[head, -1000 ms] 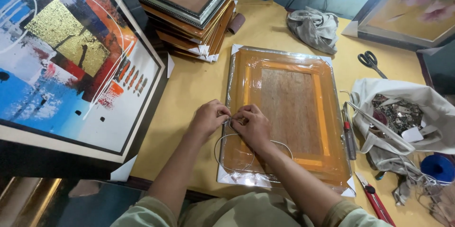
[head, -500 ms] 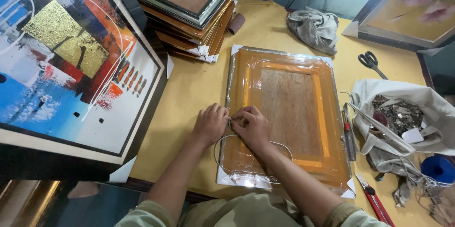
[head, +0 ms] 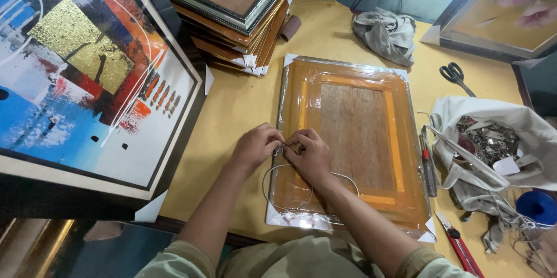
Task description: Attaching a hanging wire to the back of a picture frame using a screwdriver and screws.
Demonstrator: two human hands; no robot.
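Where the wrapped frame (head: 354, 139) meets nine o'clock, left hand (head: 255, 147) and right hand (head: 310, 156) pinch wire (head: 284, 188) together.

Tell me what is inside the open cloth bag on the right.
Inside the cloth bag lies a heap of small metal hardware pieces and a white tag-like piece. Its folded sides cover whatever sits deeper, so the rest cannot be seen.
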